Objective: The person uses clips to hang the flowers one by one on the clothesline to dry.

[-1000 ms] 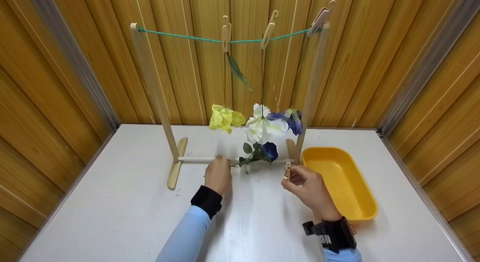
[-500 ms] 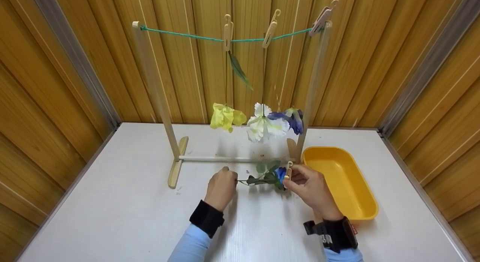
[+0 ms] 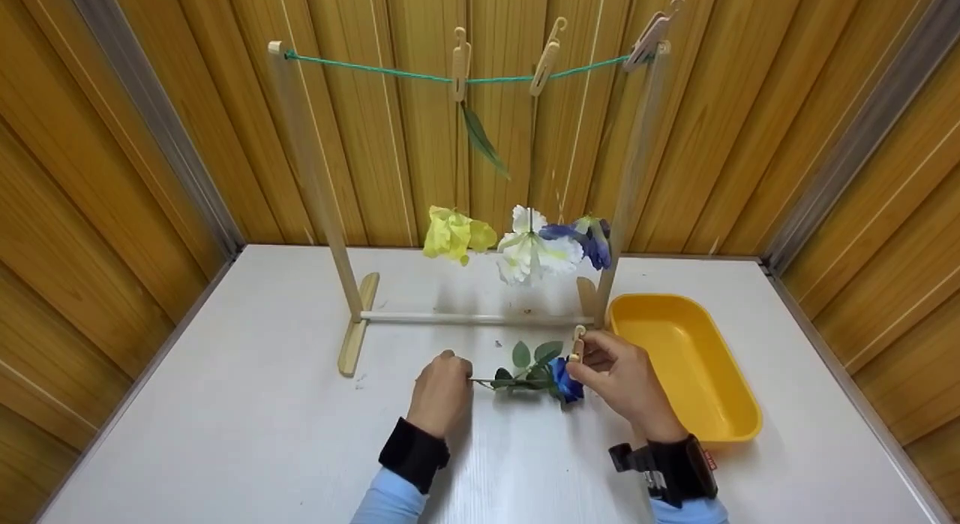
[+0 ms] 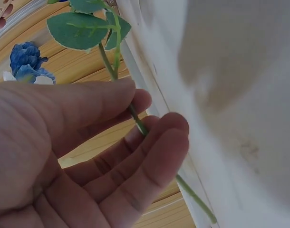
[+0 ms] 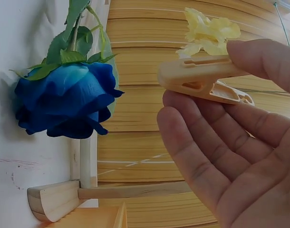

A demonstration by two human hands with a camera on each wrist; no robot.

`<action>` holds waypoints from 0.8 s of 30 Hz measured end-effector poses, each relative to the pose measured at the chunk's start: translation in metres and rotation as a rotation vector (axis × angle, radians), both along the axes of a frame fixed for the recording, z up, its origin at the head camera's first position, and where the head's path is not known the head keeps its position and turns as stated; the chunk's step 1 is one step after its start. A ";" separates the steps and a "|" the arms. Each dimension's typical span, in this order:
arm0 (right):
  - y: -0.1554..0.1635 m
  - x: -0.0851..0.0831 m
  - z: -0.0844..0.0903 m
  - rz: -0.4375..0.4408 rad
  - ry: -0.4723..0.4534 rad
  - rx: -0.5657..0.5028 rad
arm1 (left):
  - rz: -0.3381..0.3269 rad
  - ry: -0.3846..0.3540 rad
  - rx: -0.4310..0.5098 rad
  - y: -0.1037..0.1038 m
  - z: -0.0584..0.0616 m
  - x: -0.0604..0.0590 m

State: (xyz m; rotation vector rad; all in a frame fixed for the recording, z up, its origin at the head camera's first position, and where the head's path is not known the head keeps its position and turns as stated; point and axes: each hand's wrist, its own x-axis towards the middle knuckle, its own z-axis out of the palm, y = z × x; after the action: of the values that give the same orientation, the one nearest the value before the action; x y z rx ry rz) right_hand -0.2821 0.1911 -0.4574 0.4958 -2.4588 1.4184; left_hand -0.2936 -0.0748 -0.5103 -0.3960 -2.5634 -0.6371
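Note:
My left hand [image 3: 441, 393] pinches the green stem [image 4: 141, 127] of an artificial blue rose [image 5: 64, 97] between thumb and fingers. Its bloom points right and its leaves [image 4: 83, 31] spread along the stem, low over the table. A short stem end sticks out past my fingers in the left wrist view. My right hand [image 3: 619, 381] holds a beige clothespin [image 5: 202, 78] between thumb and fingers, right beside the bloom in the head view. The clothespin's tip faces away from the palm.
Behind my hands stands a wooden rack with a green cord [image 3: 375, 67] carrying several clothespins. A leaf [image 3: 481, 141] and yellow [image 3: 454, 235], white [image 3: 534, 254] and purple [image 3: 592, 239] flowers hang below. A yellow tray [image 3: 686, 374] sits to the right.
My left hand has drawn the rose from the rack's crossbar toward me, and the bloom has swung right beside the clothespin. My right hand has barely moved.

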 end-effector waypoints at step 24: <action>-0.002 0.001 0.002 -0.022 -0.035 -0.010 | -0.016 -0.227 0.175 -0.002 0.004 0.001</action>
State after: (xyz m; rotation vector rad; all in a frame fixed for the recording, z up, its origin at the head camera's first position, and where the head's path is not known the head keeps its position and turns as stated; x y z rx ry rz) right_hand -0.2816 0.1893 -0.4557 0.4446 -2.4757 1.4419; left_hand -0.2925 -0.0766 -0.5065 -0.2997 -2.6897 -0.9526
